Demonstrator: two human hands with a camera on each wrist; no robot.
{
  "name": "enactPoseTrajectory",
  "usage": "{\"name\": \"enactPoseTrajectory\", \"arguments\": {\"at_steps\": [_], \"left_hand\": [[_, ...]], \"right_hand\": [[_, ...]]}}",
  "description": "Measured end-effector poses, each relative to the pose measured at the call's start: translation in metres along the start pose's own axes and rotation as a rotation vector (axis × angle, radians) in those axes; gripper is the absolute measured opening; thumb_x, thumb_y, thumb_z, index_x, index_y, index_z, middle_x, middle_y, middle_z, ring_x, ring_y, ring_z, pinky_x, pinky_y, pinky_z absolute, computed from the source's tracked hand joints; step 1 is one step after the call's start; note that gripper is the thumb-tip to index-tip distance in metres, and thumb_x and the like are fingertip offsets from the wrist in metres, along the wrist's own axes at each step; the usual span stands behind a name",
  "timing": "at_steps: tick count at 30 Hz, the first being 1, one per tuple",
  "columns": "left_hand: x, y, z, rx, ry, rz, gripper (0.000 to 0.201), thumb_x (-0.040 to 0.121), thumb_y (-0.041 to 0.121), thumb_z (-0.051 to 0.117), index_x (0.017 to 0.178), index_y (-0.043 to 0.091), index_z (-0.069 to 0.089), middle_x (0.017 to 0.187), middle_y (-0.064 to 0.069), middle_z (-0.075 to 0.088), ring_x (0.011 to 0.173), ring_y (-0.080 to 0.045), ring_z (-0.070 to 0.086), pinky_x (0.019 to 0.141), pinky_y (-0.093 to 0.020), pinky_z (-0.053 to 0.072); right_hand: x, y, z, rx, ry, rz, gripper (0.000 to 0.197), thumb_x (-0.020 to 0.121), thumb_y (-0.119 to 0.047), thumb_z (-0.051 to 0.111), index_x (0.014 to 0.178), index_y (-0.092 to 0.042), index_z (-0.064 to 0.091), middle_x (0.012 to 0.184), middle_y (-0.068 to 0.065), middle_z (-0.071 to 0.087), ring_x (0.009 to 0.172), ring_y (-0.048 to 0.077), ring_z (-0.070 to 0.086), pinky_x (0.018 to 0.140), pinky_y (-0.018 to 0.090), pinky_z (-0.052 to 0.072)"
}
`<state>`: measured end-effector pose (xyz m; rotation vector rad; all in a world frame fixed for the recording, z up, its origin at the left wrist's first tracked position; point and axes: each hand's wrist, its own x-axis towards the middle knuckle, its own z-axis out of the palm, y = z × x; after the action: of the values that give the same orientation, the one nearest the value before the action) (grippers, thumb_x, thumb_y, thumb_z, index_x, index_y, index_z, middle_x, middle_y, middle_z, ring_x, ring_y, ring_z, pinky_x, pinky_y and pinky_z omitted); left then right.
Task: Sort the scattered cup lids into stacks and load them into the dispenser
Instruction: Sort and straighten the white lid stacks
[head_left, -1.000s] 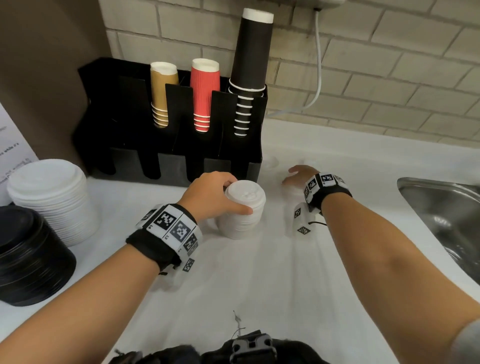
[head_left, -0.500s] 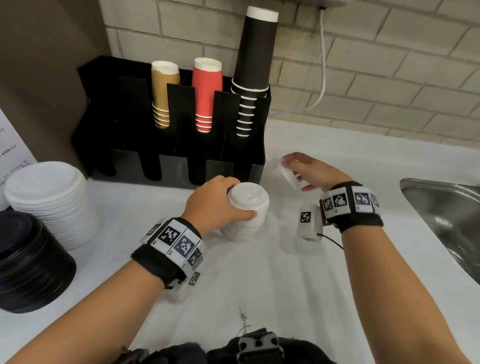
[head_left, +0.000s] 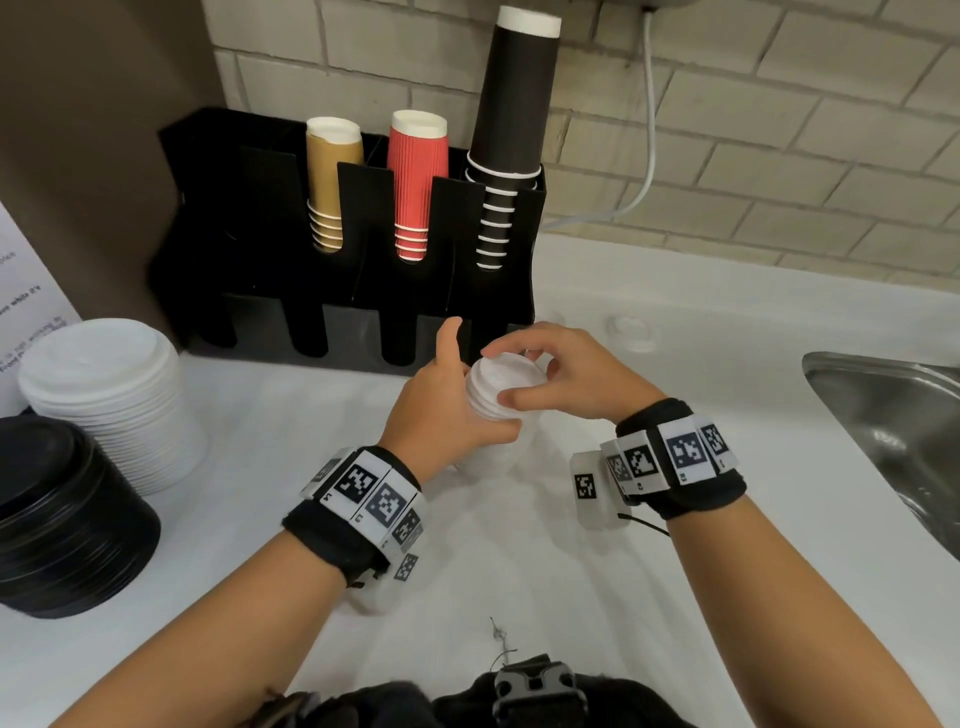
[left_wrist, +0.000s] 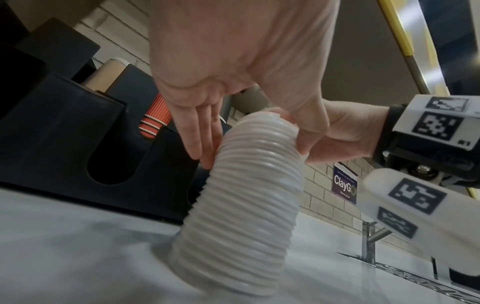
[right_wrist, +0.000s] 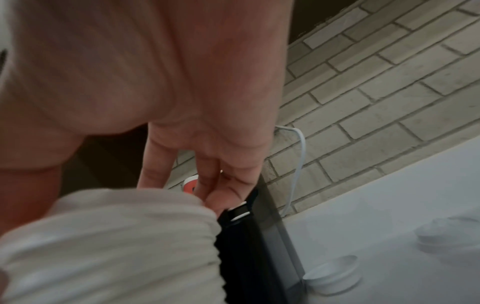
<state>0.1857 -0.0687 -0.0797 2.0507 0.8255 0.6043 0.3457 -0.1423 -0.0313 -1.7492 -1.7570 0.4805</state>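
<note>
While left hand (head_left: 441, 410) wraps small white lid stack (left_wrist: 241, 205) on counter (head_left: 519, 571) before dispenser (head_left: 260, 312), right hand (head_left: 566, 379) pinches top lid (head_left: 506, 376), probably seating it. Light, thin, springy, topple-prone: grip low on sides. Loose lids (right_wrist: 332, 273) nearby.

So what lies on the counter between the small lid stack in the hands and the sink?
In the head view, one loose white lid lies there, toward the wall; the rest of that counter before the sink is bare.

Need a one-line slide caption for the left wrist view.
Left hand steadies a tall stack of small white lids on the counter while the right hand grips its top.
</note>
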Motion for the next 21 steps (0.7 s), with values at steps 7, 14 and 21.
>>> {"name": "enactPoseTrajectory", "arguments": {"at_steps": [7, 14, 21], "left_hand": [[-0.001, 0.001, 0.001, -0.007, -0.007, -0.010, 0.121, 0.063, 0.031, 0.085, 0.151, 0.028, 0.002, 0.108, 0.003, 0.061, 0.094, -0.014, 0.062, 0.081, -0.036, 0.056], [0.000, 0.001, -0.001, -0.001, -0.011, -0.001, 0.102, 0.063, 0.033, 0.085, 0.145, 0.020, 0.026, 0.113, 0.003, 0.060, 0.100, -0.016, 0.060, 0.085, -0.035, 0.054], [0.003, 0.006, -0.006, -0.035, -0.048, 0.029, 0.059, 0.064, 0.034, 0.087, 0.116, 0.021, 0.062, 0.102, 0.006, 0.067, 0.097, -0.013, 0.062, 0.087, -0.037, 0.054]], "right_hand": [[0.007, -0.008, 0.001, -0.146, -0.060, 0.012, 0.042, 0.074, -0.022, 0.078, 0.114, -0.028, 0.068, 0.088, -0.023, 0.053, 0.085, 0.000, 0.048, 0.075, 0.011, 0.039], [0.008, -0.006, 0.003, -0.128, -0.079, 0.056, 0.044, 0.074, -0.025, 0.078, 0.116, -0.030, 0.066, 0.101, -0.002, 0.060, 0.093, 0.011, 0.052, 0.080, 0.017, 0.041], [-0.001, 0.007, -0.001, 0.094, -0.065, 0.064, 0.031, 0.075, -0.027, 0.081, 0.103, -0.028, 0.068, 0.103, -0.010, 0.065, 0.098, 0.004, 0.057, 0.075, 0.011, 0.044]]}}
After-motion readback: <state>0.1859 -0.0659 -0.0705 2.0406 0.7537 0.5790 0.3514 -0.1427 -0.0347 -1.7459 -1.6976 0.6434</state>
